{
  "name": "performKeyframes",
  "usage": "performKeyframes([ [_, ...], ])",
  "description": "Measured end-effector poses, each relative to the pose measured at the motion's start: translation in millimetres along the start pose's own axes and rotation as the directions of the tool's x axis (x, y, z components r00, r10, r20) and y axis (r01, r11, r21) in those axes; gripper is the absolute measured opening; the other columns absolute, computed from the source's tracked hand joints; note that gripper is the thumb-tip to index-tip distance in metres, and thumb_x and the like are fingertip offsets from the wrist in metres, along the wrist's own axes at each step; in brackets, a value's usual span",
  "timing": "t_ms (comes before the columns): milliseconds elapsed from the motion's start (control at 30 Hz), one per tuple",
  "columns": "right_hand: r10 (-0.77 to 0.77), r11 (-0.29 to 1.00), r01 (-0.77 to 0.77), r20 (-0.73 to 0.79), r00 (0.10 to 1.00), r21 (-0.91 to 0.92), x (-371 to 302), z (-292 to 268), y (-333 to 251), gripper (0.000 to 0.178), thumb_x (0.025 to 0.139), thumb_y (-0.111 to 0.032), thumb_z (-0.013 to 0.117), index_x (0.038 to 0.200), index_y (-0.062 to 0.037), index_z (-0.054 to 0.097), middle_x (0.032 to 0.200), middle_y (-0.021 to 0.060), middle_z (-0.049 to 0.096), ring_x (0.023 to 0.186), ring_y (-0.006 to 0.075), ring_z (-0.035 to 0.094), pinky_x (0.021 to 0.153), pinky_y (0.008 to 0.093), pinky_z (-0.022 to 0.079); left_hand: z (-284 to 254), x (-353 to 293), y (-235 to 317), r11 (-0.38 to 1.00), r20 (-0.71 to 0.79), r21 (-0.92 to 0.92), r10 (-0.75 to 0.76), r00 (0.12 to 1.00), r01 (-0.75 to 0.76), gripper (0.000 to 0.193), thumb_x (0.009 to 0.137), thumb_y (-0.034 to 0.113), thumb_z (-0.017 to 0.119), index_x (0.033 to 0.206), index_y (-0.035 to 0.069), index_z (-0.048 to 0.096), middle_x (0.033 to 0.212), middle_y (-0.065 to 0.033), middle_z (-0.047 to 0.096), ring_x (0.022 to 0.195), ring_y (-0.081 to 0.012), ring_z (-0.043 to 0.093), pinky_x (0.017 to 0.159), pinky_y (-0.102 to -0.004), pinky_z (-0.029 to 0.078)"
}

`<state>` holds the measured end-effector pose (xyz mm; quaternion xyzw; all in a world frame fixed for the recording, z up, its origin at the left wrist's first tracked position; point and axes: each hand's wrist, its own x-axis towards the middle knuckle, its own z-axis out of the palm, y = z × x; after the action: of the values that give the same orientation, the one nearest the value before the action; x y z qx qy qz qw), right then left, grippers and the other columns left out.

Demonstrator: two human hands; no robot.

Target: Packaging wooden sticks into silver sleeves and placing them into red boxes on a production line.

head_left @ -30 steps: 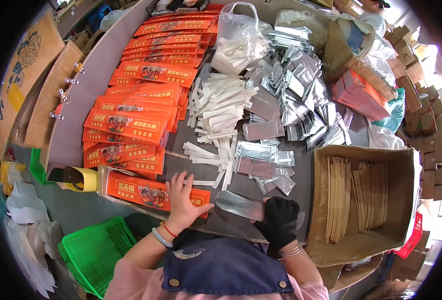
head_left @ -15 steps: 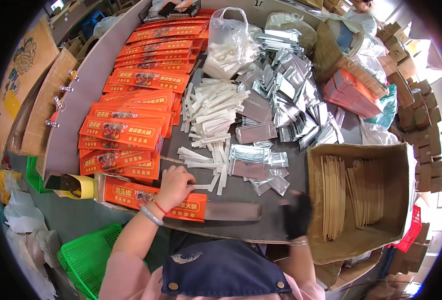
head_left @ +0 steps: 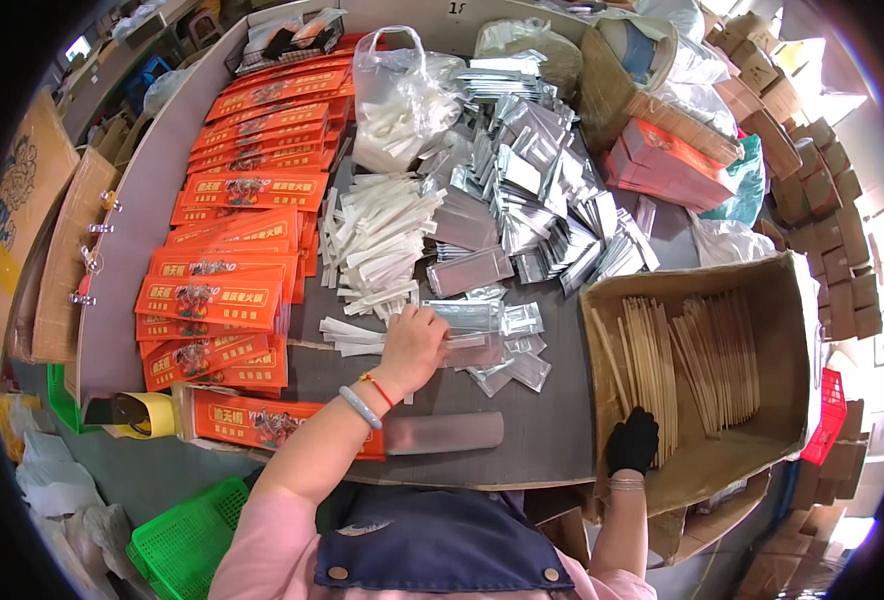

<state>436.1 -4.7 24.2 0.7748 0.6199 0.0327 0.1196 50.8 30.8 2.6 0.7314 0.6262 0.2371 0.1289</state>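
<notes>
My left hand [head_left: 414,350] reaches over the table, its fingers curled where narrow white strips [head_left: 382,240] meet flat silvery packets [head_left: 470,270]. Whatever its fingertips hold is hidden. In a black glove, my right hand [head_left: 632,442] is inside the near left part of an open cardboard box [head_left: 702,282]. Its fingers close on the lower ends of wooden chopsticks [head_left: 650,360], one of which leans apart from the bundle. At the table's front edge lies an orange printed sleeve [head_left: 232,417], with a clear plastic bag [head_left: 447,433] extending from its right end.
Overlapping orange sleeves [head_left: 212,300] cover the table's left side. A clear bag of white strips [head_left: 402,110] stands behind the loose ones. Beyond the silver packets are a carton [head_left: 602,90] and red packs [head_left: 667,165]. A green basket [head_left: 187,535] is below at left.
My left hand has moved from the orange sleeve up and right to the white strips and packets. My right hand has moved right and into the chopstick box. The whole view has shifted slightly.
</notes>
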Motion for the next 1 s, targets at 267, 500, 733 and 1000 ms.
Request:
performKeyframes([
  [267, -0.013, 0.838, 0.264, -0.467, 0.884, 0.478, -12.4, 17.2, 13.8, 0.029, 0.089, -0.012, 0.058, 0.116, -0.002, 0.063, 0.091, 0.0168, 0.062, 0.09, 0.033, 0.061, 0.078, 0.0408, 0.049, -49.7, -42.3, 24.0, 0.934, 0.348, -0.306, -0.069, 0.935, 0.183, 0.017, 0.07, 0.016, 0.077, 0.076, 0.011, 0.062, 0.078, -0.0049, 0.062, 0.09, -0.0275, 0.056, 0.081, -0.0419, 0.042],
  [500, -0.728, 0.536, 0.612, -0.048, 0.684, 0.582, -36.3, -34.4, -63.6, 0.029, 0.086, -0.017, 0.065, 0.114, -0.0145, 0.069, 0.076, 0.0117, 0.058, 0.074, 0.0332, 0.059, 0.066, 0.0426, 0.047, -80.2, -116.7, 26.7, 0.993, 0.091, -0.045, -0.108, 0.99, 0.112, 0.057, 0.058, 0.021, 0.087, 0.109, 0.008, 0.066, 0.114, -0.0087, 0.057, 0.108, -0.0314, 0.05, 0.094, -0.0435, 0.042],
  [733, -0.735, 0.257, 0.741, -0.373, 0.567, 0.621, -46.2, 10.1, -137.3, 0.019, 0.081, -0.02, 0.071, 0.097, -0.0095, 0.07, 0.089, 0.0146, 0.066, 0.086, 0.0325, 0.064, 0.074, 0.0428, 0.051, -66.6, -115.9, 36.4, 1.0, 0.184, -0.012, -0.021, 0.983, 0.024, 0.077, 0.054, 0.025, 0.088, 0.122, 0.004, 0.059, 0.113, -0.0095, 0.057, 0.11, -0.0307, 0.049, 0.095, -0.0431, 0.041],
  [1000, -0.595, 0.069, 0.38, -0.267, 0.758, 0.922, -90.0, -18.1, -187.6, 0.043, 0.072, -0.021, 0.082, 0.108, -0.0073, 0.063, 0.1, 0.0124, 0.064, 0.082, 0.028, 0.063, 0.072, 0.036, 0.051, -45.6, -108.4, 26.7, 0.998, 0.135, -0.045, 0.043, 0.99, -0.037, 0.064, 0.064, 0.017, 0.081, 0.123, 0.006, 0.059, 0.114, -0.0096, 0.057, 0.107, -0.0306, 0.052, 0.092, -0.0424, 0.042],
])
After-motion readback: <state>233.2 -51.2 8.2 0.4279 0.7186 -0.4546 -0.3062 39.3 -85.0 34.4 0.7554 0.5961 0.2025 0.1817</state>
